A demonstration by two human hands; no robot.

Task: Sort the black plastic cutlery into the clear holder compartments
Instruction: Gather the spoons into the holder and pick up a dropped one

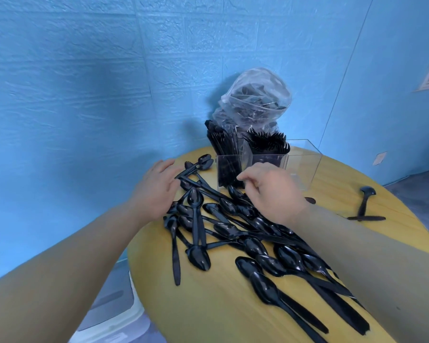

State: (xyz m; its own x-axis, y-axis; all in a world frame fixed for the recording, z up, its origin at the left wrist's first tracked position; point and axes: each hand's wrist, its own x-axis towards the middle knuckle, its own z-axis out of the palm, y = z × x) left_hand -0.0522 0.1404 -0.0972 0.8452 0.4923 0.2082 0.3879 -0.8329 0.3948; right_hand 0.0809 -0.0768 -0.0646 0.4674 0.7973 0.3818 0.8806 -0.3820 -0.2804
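Several black plastic spoons (233, 231) lie in a loose heap across the round yellow table (221, 305). A clear holder (305, 167) stands at the table's far side; its left compartment holds black knives (221, 142), the middle one forks (268, 143), and the right one looks empty. My left hand (156, 191) lies with straight fingers on the spoons at the heap's left edge. My right hand (275, 194) hovers over the heap just in front of the holder, fingers loosely curled; I cannot tell whether it holds anything.
A clear plastic bag (255, 100) with more black cutlery leans against the blue wall behind the holder. Two black pieces (364, 206) lie apart at the table's right edge. A pale plastic bin (114, 310) sits on the floor at the lower left.
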